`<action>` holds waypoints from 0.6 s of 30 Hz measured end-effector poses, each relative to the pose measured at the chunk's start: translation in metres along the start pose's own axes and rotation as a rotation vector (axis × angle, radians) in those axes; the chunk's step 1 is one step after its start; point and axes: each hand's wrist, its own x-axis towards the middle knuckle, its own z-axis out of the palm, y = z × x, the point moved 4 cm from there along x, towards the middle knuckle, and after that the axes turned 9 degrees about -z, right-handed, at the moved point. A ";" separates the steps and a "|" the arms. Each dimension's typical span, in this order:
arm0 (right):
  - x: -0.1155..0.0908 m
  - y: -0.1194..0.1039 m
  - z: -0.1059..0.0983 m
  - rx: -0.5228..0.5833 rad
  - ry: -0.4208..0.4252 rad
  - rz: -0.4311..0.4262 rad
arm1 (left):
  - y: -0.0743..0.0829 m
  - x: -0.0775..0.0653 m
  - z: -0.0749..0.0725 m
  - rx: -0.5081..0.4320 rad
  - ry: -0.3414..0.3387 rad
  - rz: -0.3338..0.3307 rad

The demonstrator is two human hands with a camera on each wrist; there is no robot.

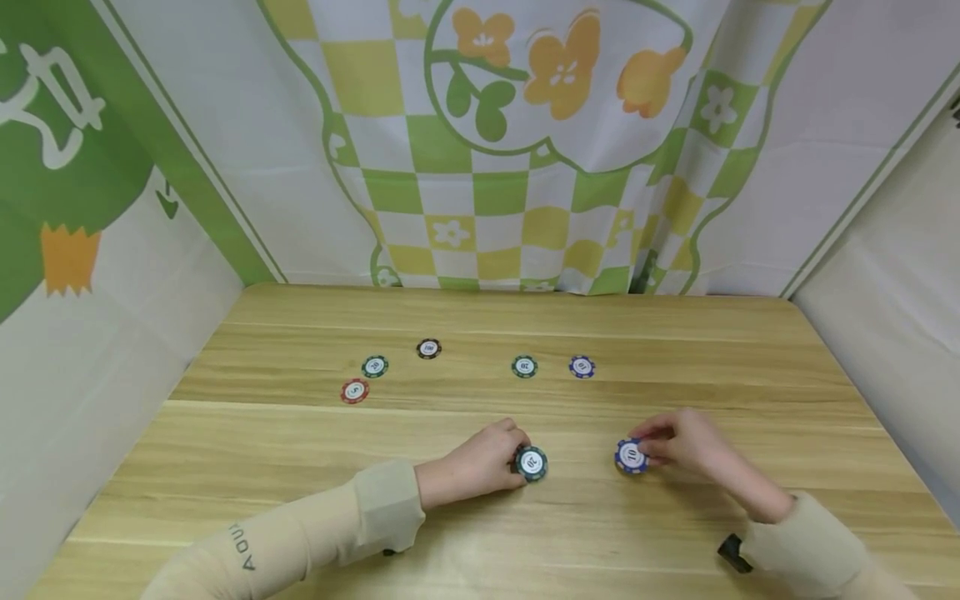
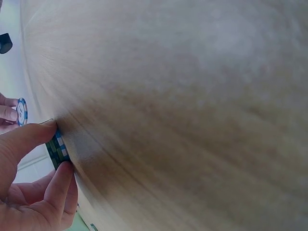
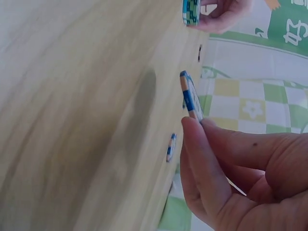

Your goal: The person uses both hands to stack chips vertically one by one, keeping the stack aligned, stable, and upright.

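Note:
Near the middle of the table, my left hand [image 1: 483,460] grips a small stack of poker chips [image 1: 531,463] between thumb and fingers. A green chip marked 20 tops the stack, and green and blue edges show on its side [image 2: 58,149] in the left wrist view. To the right, my right hand [image 1: 686,446] pinches a blue poker chip [image 1: 632,457] marked 10 by its edge. The right wrist view shows this chip [image 3: 189,95] tilted above the wood, its shadow on the table beside it.
Farther back on the table [image 1: 450,317] lie single chips: a red 5 [image 1: 355,391], a green chip [image 1: 375,367], a black 100 [image 1: 429,348], a green 20 [image 1: 524,367] and a blue 10 [image 1: 582,367]. A patterned curtain [image 1: 525,208] hangs along the back edge.

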 end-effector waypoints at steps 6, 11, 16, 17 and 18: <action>0.004 -0.003 0.011 0.073 0.015 0.030 | 0.000 -0.001 -0.001 -0.006 -0.003 -0.006; 0.010 -0.007 0.020 0.137 0.013 0.034 | 0.000 -0.001 -0.001 -0.009 -0.009 -0.018; 0.017 -0.013 0.029 0.205 0.006 0.020 | 0.001 0.000 -0.001 -0.007 -0.005 -0.015; 0.018 -0.014 0.031 0.218 0.005 0.025 | 0.001 0.000 -0.001 -0.007 -0.006 -0.015; 0.019 -0.015 0.033 0.229 0.002 0.025 | 0.001 0.000 -0.001 -0.007 -0.007 -0.016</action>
